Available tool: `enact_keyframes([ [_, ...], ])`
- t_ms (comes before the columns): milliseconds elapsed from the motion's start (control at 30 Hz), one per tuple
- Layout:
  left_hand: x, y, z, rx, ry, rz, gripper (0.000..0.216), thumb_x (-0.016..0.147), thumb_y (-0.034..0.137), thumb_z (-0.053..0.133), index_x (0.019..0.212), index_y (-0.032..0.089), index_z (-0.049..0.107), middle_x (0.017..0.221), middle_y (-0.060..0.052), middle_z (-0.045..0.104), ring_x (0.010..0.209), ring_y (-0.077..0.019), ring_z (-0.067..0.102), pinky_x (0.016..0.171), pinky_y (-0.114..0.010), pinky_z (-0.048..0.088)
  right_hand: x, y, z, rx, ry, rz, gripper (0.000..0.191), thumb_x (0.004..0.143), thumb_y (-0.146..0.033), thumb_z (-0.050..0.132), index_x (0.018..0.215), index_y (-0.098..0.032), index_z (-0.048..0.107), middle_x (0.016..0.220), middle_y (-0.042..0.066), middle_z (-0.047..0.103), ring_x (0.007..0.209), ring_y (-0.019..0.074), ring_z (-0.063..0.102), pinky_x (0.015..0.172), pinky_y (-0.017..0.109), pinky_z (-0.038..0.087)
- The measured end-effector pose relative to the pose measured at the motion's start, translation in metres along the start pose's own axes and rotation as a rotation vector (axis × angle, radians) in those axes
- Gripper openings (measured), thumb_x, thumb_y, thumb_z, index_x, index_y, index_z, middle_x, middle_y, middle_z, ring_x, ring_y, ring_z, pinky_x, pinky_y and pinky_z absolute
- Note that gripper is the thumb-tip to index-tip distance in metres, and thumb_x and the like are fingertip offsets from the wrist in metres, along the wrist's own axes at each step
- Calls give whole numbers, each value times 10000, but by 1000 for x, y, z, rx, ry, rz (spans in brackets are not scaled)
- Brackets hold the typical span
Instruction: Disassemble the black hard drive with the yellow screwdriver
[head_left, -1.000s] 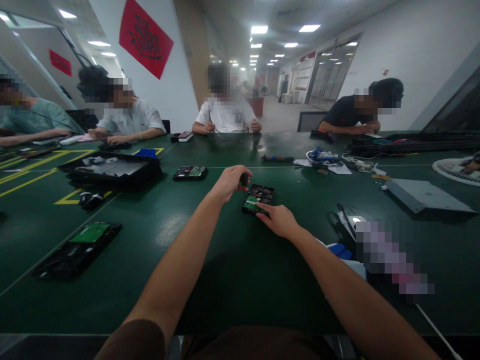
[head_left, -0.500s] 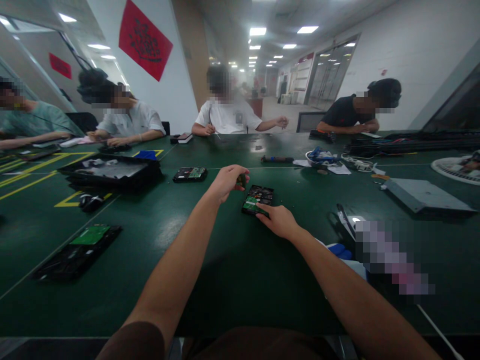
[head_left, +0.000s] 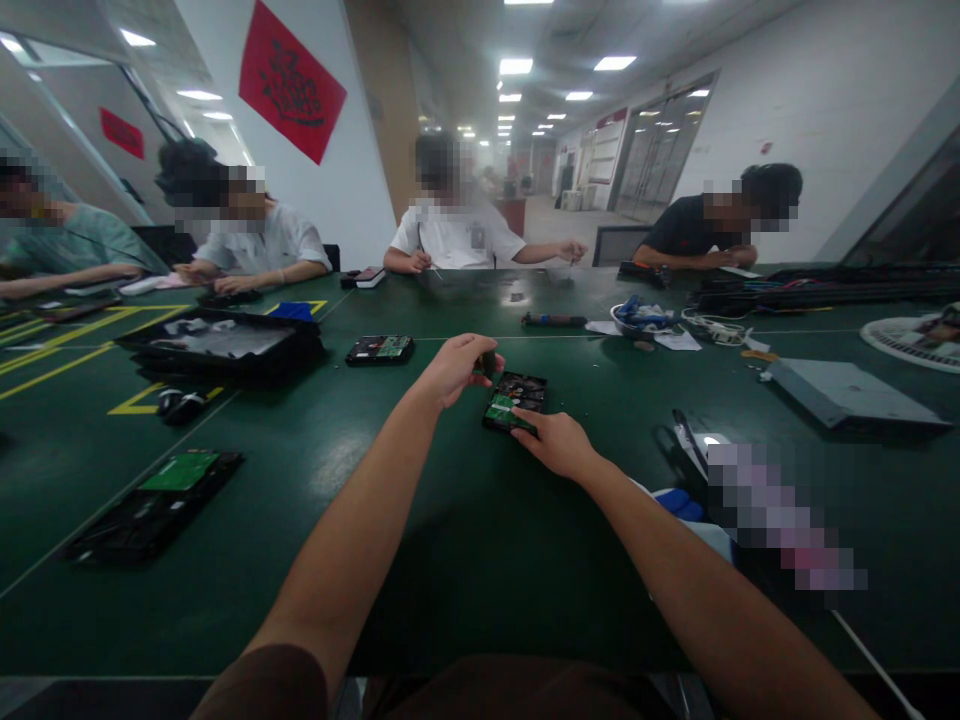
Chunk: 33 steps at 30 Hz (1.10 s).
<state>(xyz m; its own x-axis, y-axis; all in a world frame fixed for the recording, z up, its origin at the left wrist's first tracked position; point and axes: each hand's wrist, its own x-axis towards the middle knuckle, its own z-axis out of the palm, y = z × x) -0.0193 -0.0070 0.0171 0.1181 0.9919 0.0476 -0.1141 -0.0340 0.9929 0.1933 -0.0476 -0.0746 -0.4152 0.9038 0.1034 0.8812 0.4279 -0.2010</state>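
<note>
A black hard drive (head_left: 519, 395) with a green circuit board on top lies flat on the dark green table (head_left: 465, 520), straight ahead of me. My left hand (head_left: 456, 366) hovers at its far left corner with the fingers curled round a small dark tool handle (head_left: 488, 361) that points down at the drive. My right hand (head_left: 556, 441) rests on the drive's near edge, fingers pressed on it and holding it still.
Another hard drive (head_left: 381, 348) and a black tray (head_left: 221, 341) lie further left, and an opened device (head_left: 154, 503) near left. A grey box (head_left: 847, 390), cables and a bowl (head_left: 637, 315) lie right. Several people sit around the table's far side.
My hands have hardly moved on the drive; the left hand shifted very slightly. The person opposite has stretched an arm out to the right.
</note>
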Motion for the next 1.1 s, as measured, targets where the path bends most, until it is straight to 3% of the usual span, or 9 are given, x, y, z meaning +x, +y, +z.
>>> enact_keyframes([
  [100,-1,0,2,-41,-3,4,224,813,359,694,881,153,640,872,-120,725,773,-194,684,577,-270,523,0,0,0,1,-1,-1,565,1016,-629,415,1504,-359,503,1214,74,737,1038,265,711,906,379,527],
  [267,1,0,0,133,60,104,214,787,358,672,798,149,720,885,-91,702,763,-156,632,502,-202,444,0,2,1,4,8,-9,570,1014,-634,413,1502,-354,504,1198,73,743,1028,265,711,895,376,526],
  [367,1,1,-1,178,67,111,242,797,384,670,842,156,737,906,-91,706,746,-153,624,485,-201,431,1,2,2,5,4,-7,574,1016,-636,404,1507,-355,497,1197,75,743,1018,262,713,882,372,526],
  [633,-1,1,3,6,-11,43,214,786,354,698,843,149,675,883,-115,720,805,-190,672,589,-262,532,0,0,0,8,-3,0,562,1018,-628,408,1502,-359,506,1237,74,730,1071,274,702,927,391,519],
  [867,-1,3,2,208,76,131,228,794,365,675,829,149,738,898,-101,695,766,-161,620,509,-209,466,0,1,0,14,1,-4,572,1017,-629,410,1507,-346,501,1224,75,736,1054,273,705,914,390,524],
  [1100,-1,0,5,-20,-8,31,211,781,344,677,873,156,650,902,-122,724,805,-201,678,597,-280,542,0,1,0,5,9,-3,566,1013,-639,410,1495,-360,513,1194,72,742,1036,270,709,881,370,526],
])
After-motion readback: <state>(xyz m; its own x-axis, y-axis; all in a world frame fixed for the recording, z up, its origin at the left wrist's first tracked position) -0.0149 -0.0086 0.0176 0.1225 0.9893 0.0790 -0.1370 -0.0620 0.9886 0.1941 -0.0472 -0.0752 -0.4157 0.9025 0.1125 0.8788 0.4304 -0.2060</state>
